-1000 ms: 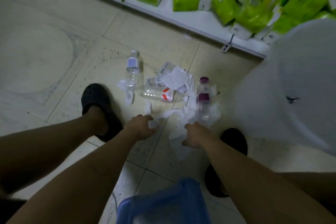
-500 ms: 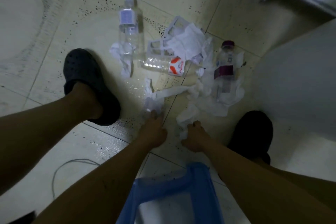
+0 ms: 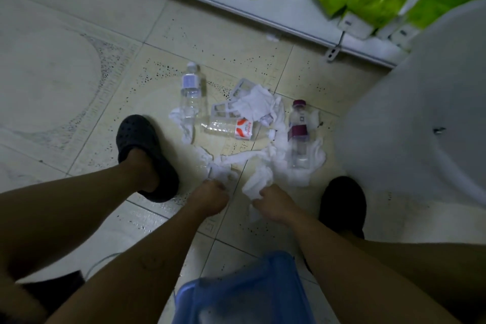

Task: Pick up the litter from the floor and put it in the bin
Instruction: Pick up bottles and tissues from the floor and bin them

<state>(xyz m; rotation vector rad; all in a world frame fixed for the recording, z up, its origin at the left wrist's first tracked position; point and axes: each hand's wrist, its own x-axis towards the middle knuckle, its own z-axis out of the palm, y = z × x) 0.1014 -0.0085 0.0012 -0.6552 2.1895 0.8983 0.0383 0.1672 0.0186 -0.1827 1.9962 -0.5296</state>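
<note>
Our left hand point(image 3: 210, 198) is clenched around the near end of a twisted strip of tissue point(image 3: 223, 169) at the floor, and our right hand point(image 3: 273, 206) grips a crumpled wad of tissue point(image 3: 256, 185) just beside it, so we judge the task barely begun: both hands have a first hold, and nothing has gone into the bin yet as far as we can see. At six o'clock from the hands sits the blue bin point(image 3: 244, 294), close below our forearms; its inside is too blurred for us to read. Toward twelve o'clock the rest of the litter lies on the floor point(image 3: 65, 73): a clear bottle point(image 3: 190, 95) at eleven, a bottle on its side with a red and white label point(image 3: 228, 129), a white plastic carrier point(image 3: 231, 105) under more tissue, and a purple-capped bottle point(image 3: 298, 131) at one o'clock on paper. All of it is left to gather.
</note>
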